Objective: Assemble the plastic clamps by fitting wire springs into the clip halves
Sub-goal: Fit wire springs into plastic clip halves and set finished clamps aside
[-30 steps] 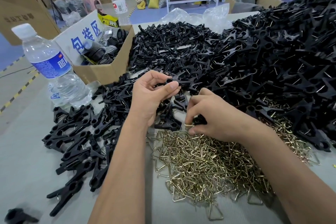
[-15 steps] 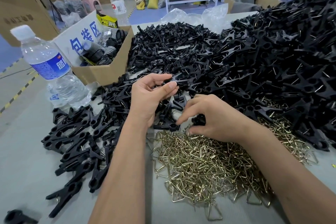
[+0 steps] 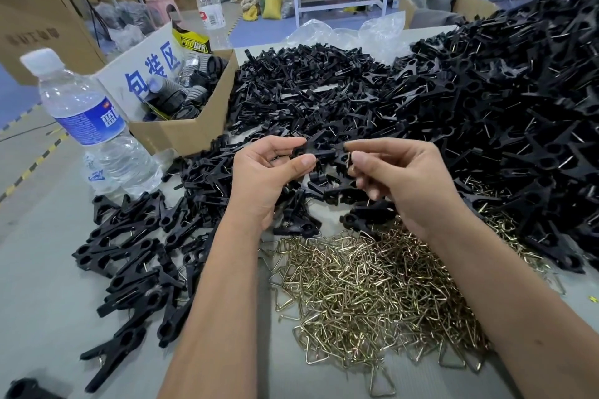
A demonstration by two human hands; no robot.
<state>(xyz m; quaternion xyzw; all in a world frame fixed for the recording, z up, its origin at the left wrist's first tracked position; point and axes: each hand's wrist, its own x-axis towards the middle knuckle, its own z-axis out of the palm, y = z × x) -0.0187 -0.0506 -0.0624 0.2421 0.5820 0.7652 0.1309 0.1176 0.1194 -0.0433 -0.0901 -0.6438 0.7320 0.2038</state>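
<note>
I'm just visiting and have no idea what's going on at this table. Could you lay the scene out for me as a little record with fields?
Place: grey work table
Left hand: pinches a black clip half between thumb and fingers
Right hand: pinches a wire spring at the clip half
Near pile: brass-coloured wire springs
Far and right pile: black clip parts
Left of arms: black clamps lying flat
Also there: water bottle, open cardboard box
Stage: spring at the clip half, seating not visible
</note>
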